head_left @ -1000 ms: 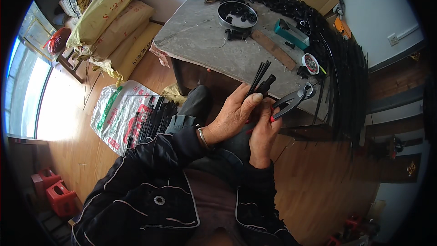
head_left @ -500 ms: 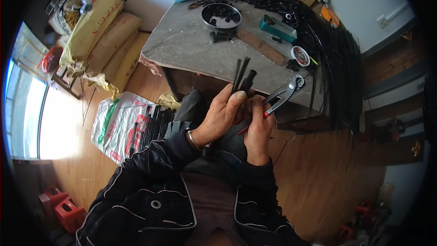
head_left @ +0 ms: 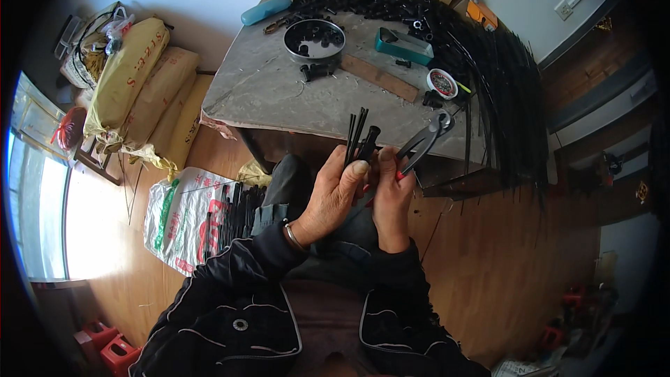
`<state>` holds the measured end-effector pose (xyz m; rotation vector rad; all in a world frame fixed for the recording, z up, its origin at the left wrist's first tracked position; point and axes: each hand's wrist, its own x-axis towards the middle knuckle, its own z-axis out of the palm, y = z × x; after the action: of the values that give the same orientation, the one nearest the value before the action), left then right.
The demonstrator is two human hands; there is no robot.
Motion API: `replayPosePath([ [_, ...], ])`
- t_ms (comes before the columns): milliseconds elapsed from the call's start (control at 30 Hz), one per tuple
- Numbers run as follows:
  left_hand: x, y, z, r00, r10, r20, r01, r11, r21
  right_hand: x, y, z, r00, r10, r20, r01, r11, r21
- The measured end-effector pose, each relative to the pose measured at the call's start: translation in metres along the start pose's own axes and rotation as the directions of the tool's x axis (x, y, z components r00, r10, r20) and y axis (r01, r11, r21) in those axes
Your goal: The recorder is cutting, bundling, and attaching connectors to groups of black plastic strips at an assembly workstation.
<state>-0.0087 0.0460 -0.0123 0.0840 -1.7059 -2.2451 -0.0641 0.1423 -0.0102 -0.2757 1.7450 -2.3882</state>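
My left hand (head_left: 329, 192) is closed around several thin black rods (head_left: 356, 124) and a thicker black tube-like fitting (head_left: 370, 139), all pointing up and away from me. Right beside it, my right hand (head_left: 392, 202) grips a pair of pliers (head_left: 423, 148) with red on the handles. The plier jaws stick out to the upper right, near the table edge, with nothing visible between them. Fingertips of both hands nearly meet, and what lies between them is partly hidden.
On the grey table (head_left: 244, 91) stand a round metal pan (head_left: 286, 47) with black fittings, a teal box (head_left: 398, 51), a wooden strip (head_left: 380, 79) and a small white bowl (head_left: 450, 92). Black parts and long rods (head_left: 506, 98) pile behind. Left are stacked sacks (head_left: 136, 63) and rods on a plastic bag (head_left: 185, 202).
The view has shifted, so the table sits further left and higher. The pliers have turned slightly in my right hand, while both hands keep their holds close together.
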Motion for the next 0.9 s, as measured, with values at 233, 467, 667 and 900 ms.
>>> replayPosePath([
  [233, 0.000, 0.005, -0.001, 0.995, -0.102, -0.010, 0.101, 0.994, -0.038, 0.007, -0.005, -0.002, 0.897, -0.439, 0.062, 0.364, 0.650, -0.667],
  [467, -0.002, 0.004, 0.001, 0.998, -0.029, -0.046, 0.029, 1.000, -0.002, 0.005, -0.011, 0.002, 0.903, -0.412, 0.118, 0.355, 0.564, -0.745],
  [667, 0.001, 0.003, -0.009, 0.994, -0.107, -0.013, 0.108, 0.994, 0.017, 0.011, -0.026, -0.003, 0.998, -0.028, 0.060, 0.049, 0.918, -0.395],
  [900, 0.007, -0.001, -0.017, 0.997, -0.078, 0.029, 0.077, 0.997, 0.017, -0.003, -0.019, -0.004, 0.981, 0.161, 0.113, -0.155, 0.986, -0.063],
])
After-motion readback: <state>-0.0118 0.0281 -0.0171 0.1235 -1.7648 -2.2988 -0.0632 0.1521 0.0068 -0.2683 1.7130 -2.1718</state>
